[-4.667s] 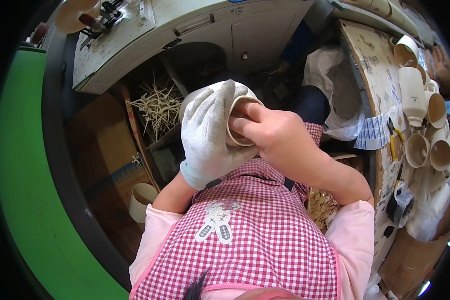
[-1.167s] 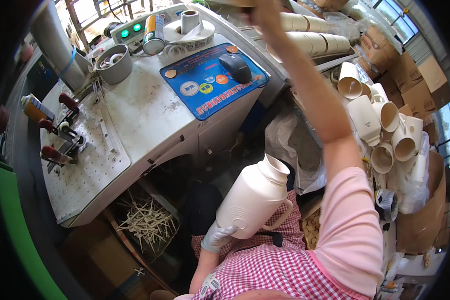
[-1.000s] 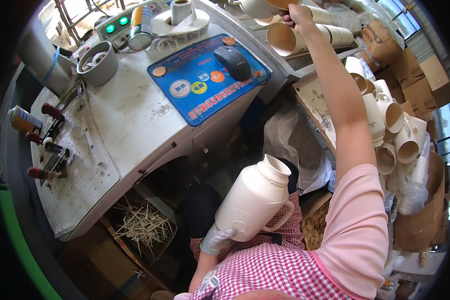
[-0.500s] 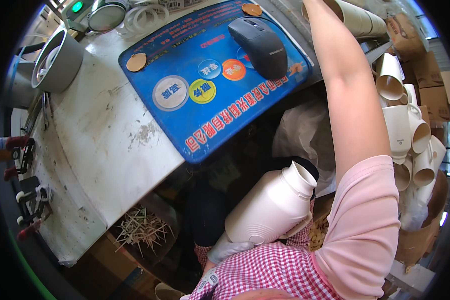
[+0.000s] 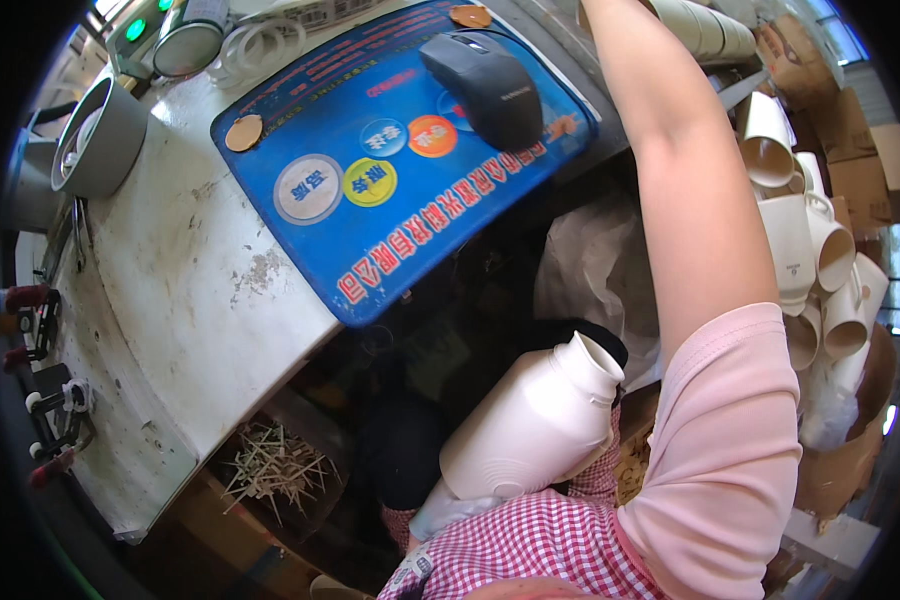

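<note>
A white unglazed ceramic jug with a wide neck lies tilted against my checked apron, its mouth pointing up and to the right. My left hand, in a white glove, holds it from underneath and is mostly hidden by the jug. My right arm, in a pink sleeve, stretches straight up past the blue mat. Its hand is beyond the top edge of the picture.
A black computer mouse rests on the blue mat on the white machine bench. A grey pot stands at the far left. White mugs and cardboard boxes pile up on the right. Straw lies in a box below.
The view has closed in on the bench. My right arm has reached further up and its hand has left the picture. The jug has stayed at my apron, tipping further to the right.
</note>
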A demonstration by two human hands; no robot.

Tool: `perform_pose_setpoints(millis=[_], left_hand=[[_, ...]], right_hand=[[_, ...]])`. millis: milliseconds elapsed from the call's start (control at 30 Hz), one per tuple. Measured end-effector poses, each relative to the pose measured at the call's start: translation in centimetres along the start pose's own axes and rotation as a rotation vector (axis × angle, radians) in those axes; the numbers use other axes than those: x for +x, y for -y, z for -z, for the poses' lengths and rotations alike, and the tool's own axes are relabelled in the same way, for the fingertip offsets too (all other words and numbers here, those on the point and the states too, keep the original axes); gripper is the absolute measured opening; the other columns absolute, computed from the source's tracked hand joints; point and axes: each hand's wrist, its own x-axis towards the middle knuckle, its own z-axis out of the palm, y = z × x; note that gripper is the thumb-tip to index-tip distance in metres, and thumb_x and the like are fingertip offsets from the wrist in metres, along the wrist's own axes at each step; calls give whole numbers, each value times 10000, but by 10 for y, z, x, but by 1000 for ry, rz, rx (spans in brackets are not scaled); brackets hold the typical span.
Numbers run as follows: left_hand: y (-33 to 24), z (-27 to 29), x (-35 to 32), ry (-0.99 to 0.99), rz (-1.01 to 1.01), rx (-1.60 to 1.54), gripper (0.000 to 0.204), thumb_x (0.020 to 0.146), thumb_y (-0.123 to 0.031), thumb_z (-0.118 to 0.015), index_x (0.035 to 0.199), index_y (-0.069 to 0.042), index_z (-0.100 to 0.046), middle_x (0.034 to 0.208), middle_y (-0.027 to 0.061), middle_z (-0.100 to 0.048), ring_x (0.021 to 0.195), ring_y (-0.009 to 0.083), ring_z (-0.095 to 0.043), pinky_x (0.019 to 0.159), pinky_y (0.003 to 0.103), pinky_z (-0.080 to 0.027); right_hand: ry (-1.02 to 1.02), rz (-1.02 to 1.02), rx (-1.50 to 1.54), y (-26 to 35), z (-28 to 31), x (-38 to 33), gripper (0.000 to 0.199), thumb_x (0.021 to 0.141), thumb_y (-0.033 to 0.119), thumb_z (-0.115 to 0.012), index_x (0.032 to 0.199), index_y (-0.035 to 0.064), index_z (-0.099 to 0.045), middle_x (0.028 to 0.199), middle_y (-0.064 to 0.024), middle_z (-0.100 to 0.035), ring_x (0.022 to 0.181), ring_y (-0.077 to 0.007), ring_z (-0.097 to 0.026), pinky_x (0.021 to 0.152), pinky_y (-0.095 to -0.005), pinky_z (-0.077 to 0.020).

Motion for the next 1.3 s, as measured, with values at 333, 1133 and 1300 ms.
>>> perform_pose_setpoints(millis=[333, 1133, 1300], left_hand=[[48, 0, 1, -199, -328, -7, 874, 821, -314, -862, 1490, 38, -424, 1399, 155, -570, 1240, 282, -583, 1046, 417, -502], [107, -87, -19, -255, -719, -244, 411, 1063, -234, -583, 1394, 5, -532, 1344, 154, -647, 1209, 246, -661, 996, 418, -594], [108, -85, -18, -432, -634, -220, 437, 1062, -277, -579, 1435, -57, -522, 1404, 101, -618, 1255, 207, -624, 1043, 415, -539]], right_hand=[[653, -170, 507, 180, 337, -365, 536, 919, 399, -738, 1245, 14, -557, 919, -109, -630, 849, -206, -604, 778, -354, -462], [334, -1013, -23, 40, 365, -915, 167, 985, 160, -644, 1125, 95, -710, 851, -110, -704, 737, -346, -671, 673, -431, -530], [134, -943, 1080, 130, 385, -795, 241, 1062, 162, -592, 1205, -10, -681, 983, -121, -765, 734, -113, -710, 586, -209, -522]])
